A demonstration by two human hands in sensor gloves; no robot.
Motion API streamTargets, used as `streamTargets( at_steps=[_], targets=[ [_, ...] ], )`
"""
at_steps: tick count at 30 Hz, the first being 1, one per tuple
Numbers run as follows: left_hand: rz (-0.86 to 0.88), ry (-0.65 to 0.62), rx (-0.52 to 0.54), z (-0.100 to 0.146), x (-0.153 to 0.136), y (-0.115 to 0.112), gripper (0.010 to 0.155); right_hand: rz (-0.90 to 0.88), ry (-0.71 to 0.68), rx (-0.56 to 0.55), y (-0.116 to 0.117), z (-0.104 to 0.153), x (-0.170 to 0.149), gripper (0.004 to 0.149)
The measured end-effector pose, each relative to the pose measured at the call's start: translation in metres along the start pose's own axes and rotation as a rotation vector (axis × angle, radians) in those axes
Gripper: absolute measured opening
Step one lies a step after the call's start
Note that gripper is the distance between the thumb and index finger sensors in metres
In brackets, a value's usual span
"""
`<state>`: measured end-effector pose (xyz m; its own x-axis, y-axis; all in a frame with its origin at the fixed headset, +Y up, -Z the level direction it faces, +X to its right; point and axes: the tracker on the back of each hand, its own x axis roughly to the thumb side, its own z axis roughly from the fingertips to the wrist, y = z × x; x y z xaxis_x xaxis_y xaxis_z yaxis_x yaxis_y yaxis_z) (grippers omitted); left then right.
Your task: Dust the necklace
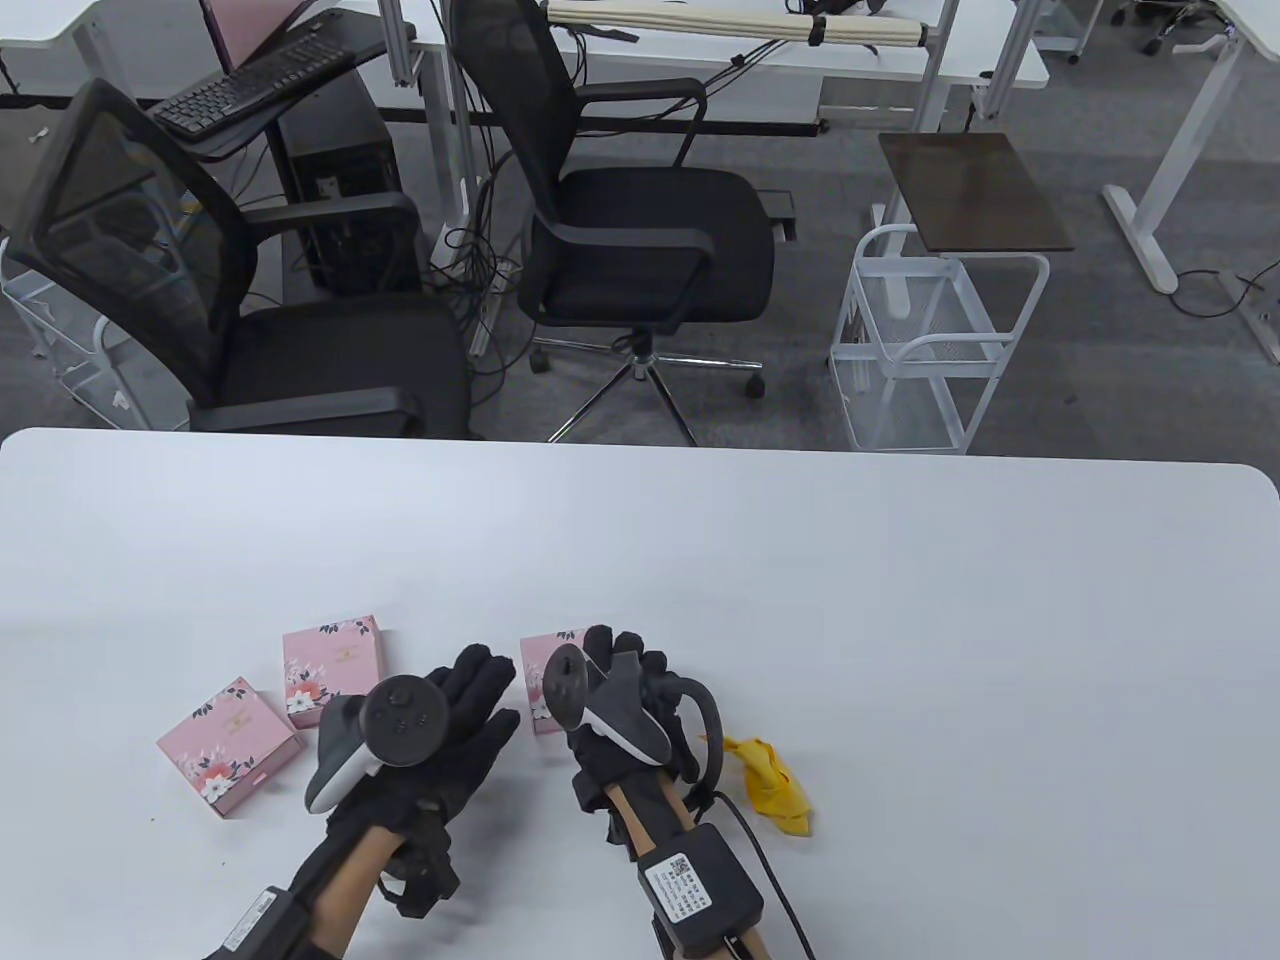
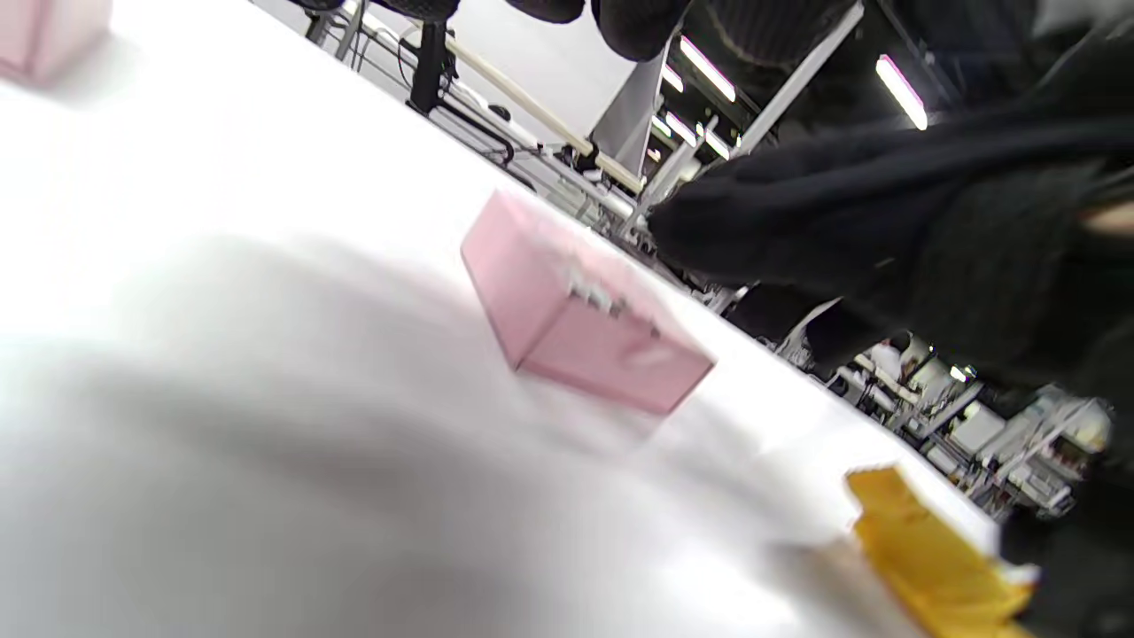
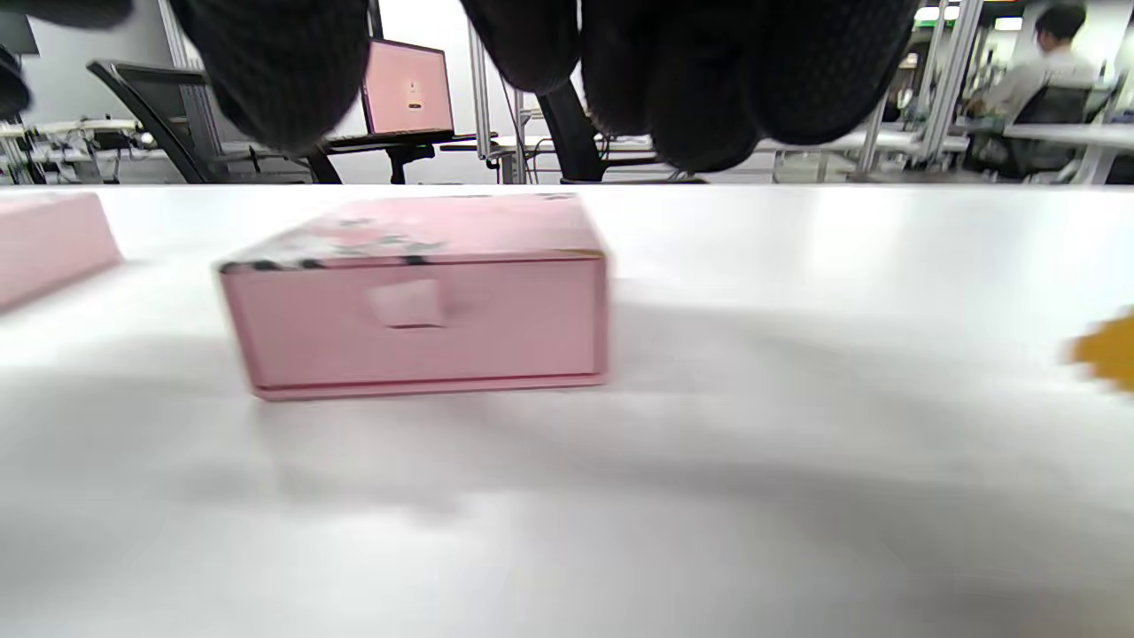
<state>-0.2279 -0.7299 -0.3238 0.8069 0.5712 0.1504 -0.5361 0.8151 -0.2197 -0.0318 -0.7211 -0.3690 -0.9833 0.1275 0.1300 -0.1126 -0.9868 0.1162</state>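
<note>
Your open hands, left (image 1: 470, 715) and right (image 1: 625, 700), hover empty by the nearest pink box (image 3: 416, 297). No necklace shows; probably inside. Expect light card; pull its front tab.

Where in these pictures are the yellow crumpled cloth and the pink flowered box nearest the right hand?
yellow crumpled cloth (image 1: 772, 787), table view, middle of the folds.
pink flowered box (image 3: 416, 323), right wrist view, front face by the pull tab.

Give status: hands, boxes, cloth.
Left hand open, empty. Right hand over nearest pink box, not gripping; box shut. Yellow cloth untouched beside right hand. No necklace visible.
</note>
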Motion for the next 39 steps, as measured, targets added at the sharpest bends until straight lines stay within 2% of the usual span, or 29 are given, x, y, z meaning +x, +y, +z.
streamTargets(
  at_steps=[3, 6, 9, 13, 16, 23, 28, 33, 35, 39],
  targets=[
    [0.036, -0.019, 0.103, 0.02, -0.003, 0.011, 0.063, -0.009, 0.06, 0.054, 0.011, -0.008, 0.012, 0.088],
    [0.048, -0.034, 0.151, 0.029, -0.006, 0.014, 0.063, -0.014, 0.093, 0.086, 0.022, -0.014, 0.019, 0.097],
    [0.043, -0.032, 0.157, 0.031, -0.006, 0.014, 0.063, -0.001, 0.106, 0.136, 0.029, -0.018, 0.025, 0.104],
    [0.043, -0.031, 0.155, 0.032, -0.006, 0.014, 0.063, 0.072, 0.136, 0.156, 0.034, -0.021, 0.03, 0.102],
    [0.043, -0.031, 0.155, 0.032, -0.006, 0.014, 0.064, 0.033, 0.142, 0.107, 0.035, -0.021, 0.028, 0.099],
    [0.024, -0.042, 0.157, 0.034, -0.003, 0.011, 0.064, -0.026, 0.139, 0.086, 0.028, -0.021, 0.019, 0.097],
    [0.018, -0.047, 0.156, 0.035, -0.002, 0.011, 0.063, -0.084, 0.124, 0.07, 0.017, -0.016, 0.013, 0.097],
    [0.016, -0.05, 0.158, 0.035, -0.002, 0.01, 0.063, -0.08, 0.112, 0.012, -0.01, -0.015, 0.002, 0.097],
    [0.014, -0.051, 0.16, 0.035, -0.002, 0.011, 0.063, -0.077, 0.125, -0.012, -0.023, -0.017, -0.01, 0.097],
    [0.018, -0.054, 0.168, 0.037, -0.002, 0.012, 0.063, -0.036, 0.208, -0.059, -0.045, -0.023, -0.058, 0.097]
  ],
)
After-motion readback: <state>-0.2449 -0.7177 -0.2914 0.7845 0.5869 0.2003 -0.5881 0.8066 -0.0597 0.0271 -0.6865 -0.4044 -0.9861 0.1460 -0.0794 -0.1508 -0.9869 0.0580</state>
